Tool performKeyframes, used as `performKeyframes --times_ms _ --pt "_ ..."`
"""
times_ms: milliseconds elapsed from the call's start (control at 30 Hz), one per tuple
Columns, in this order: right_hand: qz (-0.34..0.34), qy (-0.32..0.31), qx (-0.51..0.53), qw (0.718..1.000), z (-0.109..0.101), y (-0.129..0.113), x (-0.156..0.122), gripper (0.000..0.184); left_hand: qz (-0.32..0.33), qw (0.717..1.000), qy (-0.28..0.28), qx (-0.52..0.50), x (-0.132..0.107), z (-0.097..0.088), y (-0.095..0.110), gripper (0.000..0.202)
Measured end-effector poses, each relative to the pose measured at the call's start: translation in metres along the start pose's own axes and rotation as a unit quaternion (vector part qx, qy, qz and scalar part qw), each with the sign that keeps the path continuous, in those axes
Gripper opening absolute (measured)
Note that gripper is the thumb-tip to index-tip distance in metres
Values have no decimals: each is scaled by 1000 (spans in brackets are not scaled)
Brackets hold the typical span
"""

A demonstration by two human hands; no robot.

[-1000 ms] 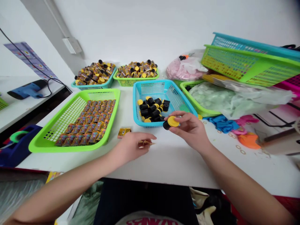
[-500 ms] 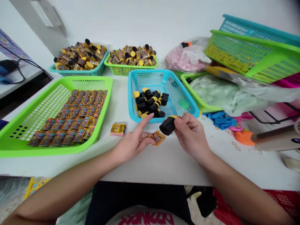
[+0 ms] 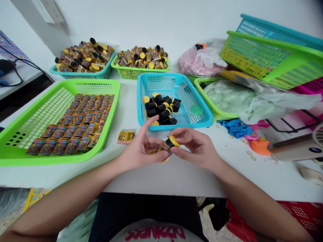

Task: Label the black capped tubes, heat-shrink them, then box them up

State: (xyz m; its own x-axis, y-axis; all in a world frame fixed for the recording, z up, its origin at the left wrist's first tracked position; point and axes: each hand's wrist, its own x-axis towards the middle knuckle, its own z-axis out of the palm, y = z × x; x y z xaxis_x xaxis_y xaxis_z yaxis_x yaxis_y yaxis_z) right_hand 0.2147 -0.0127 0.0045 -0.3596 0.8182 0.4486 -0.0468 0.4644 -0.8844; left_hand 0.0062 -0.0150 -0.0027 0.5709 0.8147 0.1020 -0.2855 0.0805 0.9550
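My two hands meet over the white table [image 3: 181, 174], just in front of a blue basket [image 3: 202, 116]. My right hand [image 3: 196, 148] grips a small black cylinder with a yellow cap [image 3: 173, 141]. My left hand [image 3: 141, 149] pinches a printed yellow-orange sticker [image 3: 163, 149] against the cylinder's side, index finger raised. The blue basket holds several more black-and-yellow cylinders [image 3: 161, 109]. One loose sticker [image 3: 125, 136] lies on the table left of my hands.
A big green basket [image 3: 32, 124] at left holds rows of stickers. Two baskets [image 3: 83, 62] [image 3: 141, 64] of wrapped cylinders stand at the back. Bags, stacked baskets [image 3: 272, 57], balloons [image 3: 237, 127] and a small fan [image 3: 297, 148] crowd the right side.
My right hand brought the cylinder down and left from the blue basket's edge. My left hand lifted the sticker off the table and now presses it onto the cylinder.
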Motion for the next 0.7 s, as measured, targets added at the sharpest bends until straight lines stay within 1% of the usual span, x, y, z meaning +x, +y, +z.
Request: performKeyframes --times_ms 67,167,267,367,467,533,600,667,700 --pt "10 -1 10 1000 0 1 -1 21 -27 999 -13 -19 1 -2 2 102" --pt "42 -3 47 998 -1 1 -1 18 -19 1000 -3 -3 1 -3 4 99" --pt "78 -33 88 992 -4 2 0 31 -8 1000 -13 12 0 -2 5 92" --pt "81 -56 99 990 -6 1 1 34 -9 999 -42 -4 -1 -2 3 80" --pt "48 -89 91 991 -8 -1 2 33 -20 997 -67 -30 -2 -3 1 77" --pt "-1 -110 46 993 -11 -5 3 35 -23 995 -85 -43 -3 -5 0 75" --pt "-71 -110 -54 990 -13 -8 3 42 -25 993 -103 -47 -2 -7 0 74" --pt "-134 -95 -165 972 -15 -10 3 48 -19 993 -105 -43 -2 -9 0 74" --pt "-152 -84 -206 963 -15 -9 2 49 -13 995 -94 -39 -2 -9 1 74"
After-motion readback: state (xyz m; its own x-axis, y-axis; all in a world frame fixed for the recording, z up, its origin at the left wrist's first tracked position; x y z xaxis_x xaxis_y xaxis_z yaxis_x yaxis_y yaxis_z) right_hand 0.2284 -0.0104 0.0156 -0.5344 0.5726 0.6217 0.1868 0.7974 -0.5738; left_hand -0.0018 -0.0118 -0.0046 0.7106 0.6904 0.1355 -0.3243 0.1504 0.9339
